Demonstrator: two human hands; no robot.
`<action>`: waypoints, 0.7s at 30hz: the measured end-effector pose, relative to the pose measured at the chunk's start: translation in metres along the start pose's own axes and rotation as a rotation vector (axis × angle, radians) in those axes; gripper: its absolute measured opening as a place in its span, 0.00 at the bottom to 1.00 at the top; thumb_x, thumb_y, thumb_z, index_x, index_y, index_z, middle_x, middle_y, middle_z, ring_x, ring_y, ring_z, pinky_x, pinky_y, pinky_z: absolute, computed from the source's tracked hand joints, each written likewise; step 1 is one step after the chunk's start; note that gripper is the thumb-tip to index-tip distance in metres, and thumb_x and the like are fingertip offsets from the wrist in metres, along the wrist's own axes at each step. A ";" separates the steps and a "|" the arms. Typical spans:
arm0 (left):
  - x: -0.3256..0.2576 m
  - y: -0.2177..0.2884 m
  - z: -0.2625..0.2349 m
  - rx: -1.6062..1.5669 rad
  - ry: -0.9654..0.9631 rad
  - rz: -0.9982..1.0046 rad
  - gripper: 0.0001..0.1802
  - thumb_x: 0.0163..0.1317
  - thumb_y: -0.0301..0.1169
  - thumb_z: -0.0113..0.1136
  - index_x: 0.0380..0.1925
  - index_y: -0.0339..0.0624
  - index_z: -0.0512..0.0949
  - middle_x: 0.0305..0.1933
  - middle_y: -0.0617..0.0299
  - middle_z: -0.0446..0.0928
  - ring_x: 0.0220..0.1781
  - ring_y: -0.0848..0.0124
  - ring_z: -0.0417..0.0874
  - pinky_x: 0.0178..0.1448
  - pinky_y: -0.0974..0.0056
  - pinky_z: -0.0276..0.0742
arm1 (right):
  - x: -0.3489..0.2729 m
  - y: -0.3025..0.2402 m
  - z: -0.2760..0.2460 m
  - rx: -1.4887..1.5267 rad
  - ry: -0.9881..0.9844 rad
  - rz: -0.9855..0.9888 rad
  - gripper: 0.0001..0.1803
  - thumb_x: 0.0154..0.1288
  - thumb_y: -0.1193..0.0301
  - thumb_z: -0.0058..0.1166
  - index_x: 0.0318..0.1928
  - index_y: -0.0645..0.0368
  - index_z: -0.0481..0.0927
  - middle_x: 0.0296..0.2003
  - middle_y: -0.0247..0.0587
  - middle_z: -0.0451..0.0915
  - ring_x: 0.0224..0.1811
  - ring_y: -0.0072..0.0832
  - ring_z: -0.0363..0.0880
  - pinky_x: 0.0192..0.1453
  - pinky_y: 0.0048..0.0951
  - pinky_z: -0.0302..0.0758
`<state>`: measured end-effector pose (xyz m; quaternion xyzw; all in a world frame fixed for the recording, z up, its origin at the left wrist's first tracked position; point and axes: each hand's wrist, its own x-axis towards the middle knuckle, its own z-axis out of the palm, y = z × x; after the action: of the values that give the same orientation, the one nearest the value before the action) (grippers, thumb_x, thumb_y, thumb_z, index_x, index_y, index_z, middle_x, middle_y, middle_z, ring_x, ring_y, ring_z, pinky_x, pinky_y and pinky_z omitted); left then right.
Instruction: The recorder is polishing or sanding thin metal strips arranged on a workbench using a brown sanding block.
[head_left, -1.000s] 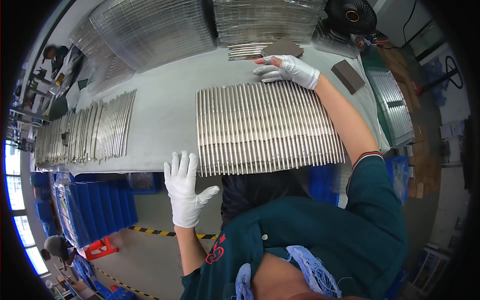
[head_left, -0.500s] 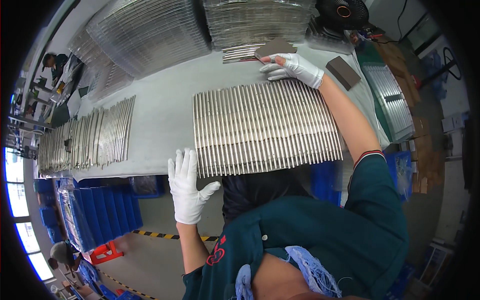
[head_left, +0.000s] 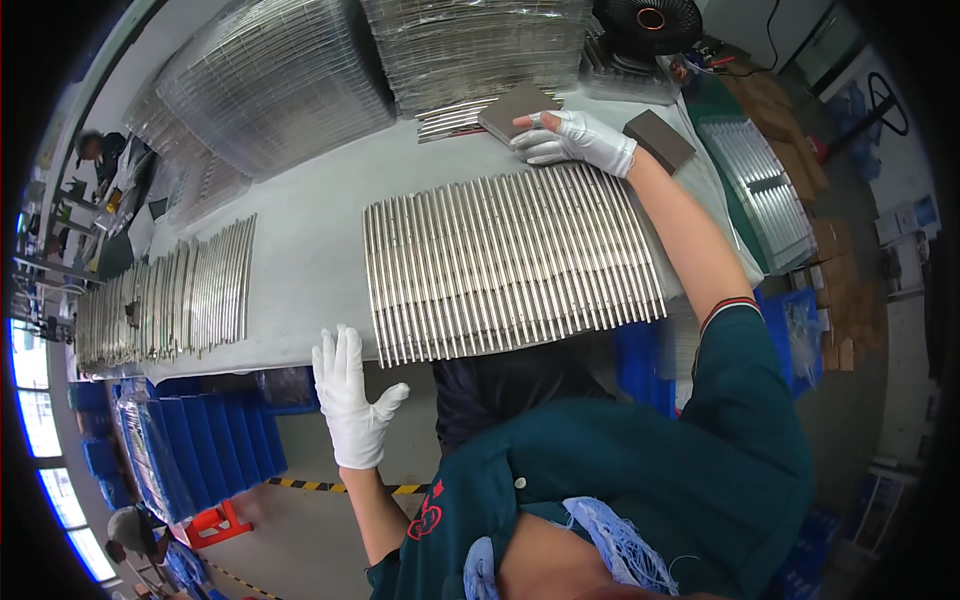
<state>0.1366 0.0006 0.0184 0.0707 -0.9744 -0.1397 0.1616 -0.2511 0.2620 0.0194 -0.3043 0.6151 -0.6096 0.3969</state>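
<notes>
A wide row of slim silvery metal rods (head_left: 510, 265) lies side by side on the pale cloth-covered table. My left hand (head_left: 352, 405), in a white glove, is held flat with fingers stretched and thumb apart, just off the row's near left corner; it holds nothing. My right hand (head_left: 578, 140) reaches over the row's far edge in a white glove with some bare fingertips. Its fingers extend leftward, apart from any grip, next to a grey-brown block (head_left: 513, 112). Whether they touch the block or the rod ends is unclear.
A second grey-brown block (head_left: 659, 139) lies right of my right wrist. Another batch of rods (head_left: 175, 295) sits at left. Stacked clear plastic trays (head_left: 275, 90) and a black fan (head_left: 650, 22) stand at the back. Blue bins (head_left: 205, 445) are below the table's left edge.
The whole view has shifted slightly. My left hand has drawn a little away from the rods, toward me. My right hand has moved slightly right relative to the blocks and rods.
</notes>
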 end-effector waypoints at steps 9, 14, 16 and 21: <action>0.001 0.003 0.003 -0.009 0.011 0.011 0.54 0.51 0.66 0.56 0.68 0.36 0.60 0.69 0.44 0.63 0.72 0.44 0.59 0.74 0.42 0.49 | -0.002 -0.004 0.002 0.003 0.034 -0.016 0.42 0.68 0.45 0.49 0.66 0.69 0.61 0.57 0.55 0.73 0.60 0.37 0.74 0.67 0.34 0.71; 0.005 0.007 0.004 -0.008 -0.009 0.025 0.53 0.55 0.66 0.53 0.69 0.36 0.58 0.70 0.45 0.61 0.74 0.47 0.57 0.76 0.45 0.47 | 0.000 -0.002 0.000 0.016 0.063 -0.002 0.43 0.67 0.43 0.48 0.66 0.67 0.62 0.58 0.55 0.73 0.62 0.37 0.73 0.66 0.33 0.72; 0.007 0.010 0.006 -0.008 -0.010 0.035 0.53 0.55 0.66 0.53 0.69 0.36 0.58 0.70 0.45 0.61 0.74 0.47 0.57 0.76 0.45 0.48 | 0.013 0.002 0.009 0.001 -0.051 -0.016 0.44 0.67 0.43 0.49 0.66 0.70 0.61 0.59 0.57 0.72 0.63 0.38 0.72 0.66 0.33 0.72; 0.006 0.012 0.006 -0.012 -0.018 0.045 0.53 0.55 0.65 0.54 0.69 0.36 0.58 0.71 0.45 0.61 0.74 0.48 0.57 0.76 0.46 0.47 | 0.016 0.000 0.016 -0.001 -0.102 -0.018 0.44 0.67 0.43 0.48 0.66 0.71 0.60 0.58 0.57 0.73 0.63 0.38 0.72 0.66 0.32 0.72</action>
<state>0.1280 0.0126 0.0180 0.0464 -0.9762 -0.1424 0.1567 -0.2451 0.2400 0.0189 -0.3408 0.5915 -0.5966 0.4219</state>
